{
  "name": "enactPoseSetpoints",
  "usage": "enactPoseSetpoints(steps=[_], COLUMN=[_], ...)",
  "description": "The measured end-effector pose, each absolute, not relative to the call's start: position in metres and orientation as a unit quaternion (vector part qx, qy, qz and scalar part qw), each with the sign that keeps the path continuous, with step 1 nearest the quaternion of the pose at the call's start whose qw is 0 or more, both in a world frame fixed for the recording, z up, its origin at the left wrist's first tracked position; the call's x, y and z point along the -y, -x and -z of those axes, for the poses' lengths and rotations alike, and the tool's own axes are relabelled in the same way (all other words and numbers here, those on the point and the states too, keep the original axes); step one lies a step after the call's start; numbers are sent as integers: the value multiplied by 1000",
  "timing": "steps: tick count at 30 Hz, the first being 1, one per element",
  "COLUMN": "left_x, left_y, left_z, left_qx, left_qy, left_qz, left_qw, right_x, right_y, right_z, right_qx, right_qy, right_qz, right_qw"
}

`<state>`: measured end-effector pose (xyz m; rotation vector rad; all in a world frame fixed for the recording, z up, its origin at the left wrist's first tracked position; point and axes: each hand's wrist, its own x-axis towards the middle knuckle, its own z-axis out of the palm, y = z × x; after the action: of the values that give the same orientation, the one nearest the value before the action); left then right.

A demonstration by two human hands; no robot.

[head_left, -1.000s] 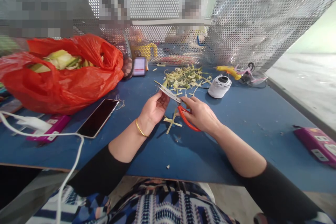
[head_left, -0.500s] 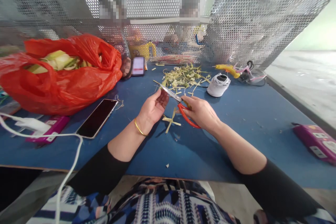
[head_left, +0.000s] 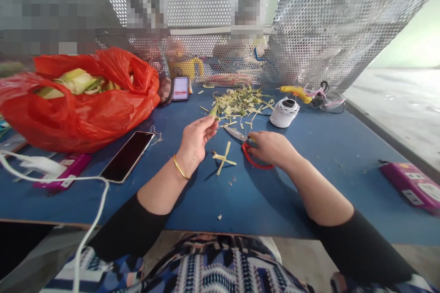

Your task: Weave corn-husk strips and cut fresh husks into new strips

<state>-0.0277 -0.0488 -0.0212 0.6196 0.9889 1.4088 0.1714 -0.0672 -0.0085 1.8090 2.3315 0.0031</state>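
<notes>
My left hand (head_left: 196, 139), with a gold bracelet at the wrist, pinches a small pale-green piece of plant husk (head_left: 213, 112) between thumb and fingers. In my right hand (head_left: 270, 146) are scissors (head_left: 237, 134) with red handles. Their blades point left, low over the table and a little apart from my left hand. Between and below my hands lies a cross-shaped piece of pale strips (head_left: 224, 159). Beyond the blades is a heap of yellow-green plant scraps (head_left: 239, 100).
A red plastic bag (head_left: 113, 114) of husks stands left, near a dark phone (head_left: 129, 155) and a white cable (head_left: 99, 210). To the right are a white spool (head_left: 284, 113), a yellow glue gun (head_left: 297, 92) and a purple power strip (head_left: 414, 185). A perforated metal screen (head_left: 206, 4) closes the back.
The scissors have moved right and down, away from my left hand. My left hand has turned and closed; the green husk piece now shows at its fingertips.
</notes>
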Motion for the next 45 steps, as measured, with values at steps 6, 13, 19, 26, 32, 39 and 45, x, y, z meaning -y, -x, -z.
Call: enactPoseSetpoints(steps=[6, 13, 19, 26, 32, 39, 45], left_x=[51, 53, 54, 53, 54, 54, 58], left_y=[25, 24, 24, 23, 23, 23, 23], left_z=[22, 17, 17, 18, 15, 16, 16], left_qx=[-440, -450, -450, -445, -438, -439, -436], left_qy=[-326, -320, -299, -303, -318, -371, -379], left_qz=[-601, -588, -586, -567, -558, -529, -516], left_qw=[582, 590, 604, 623, 629, 624, 633], right_x=[76, 66, 50, 19, 16, 28, 39], right_y=[-163, -180, -194, -194, -198, -205, -201], right_z=[8, 0, 7, 24, 27, 25, 23], right_qx=[-813, -753, -705, -712, -711, -720, -650], right_qy=[-573, -658, -702, -695, -698, -692, -756], right_qz=[40, -13, -91, -83, -75, -38, 17], right_qw=[98, 16, -41, 53, 40, -38, -75])
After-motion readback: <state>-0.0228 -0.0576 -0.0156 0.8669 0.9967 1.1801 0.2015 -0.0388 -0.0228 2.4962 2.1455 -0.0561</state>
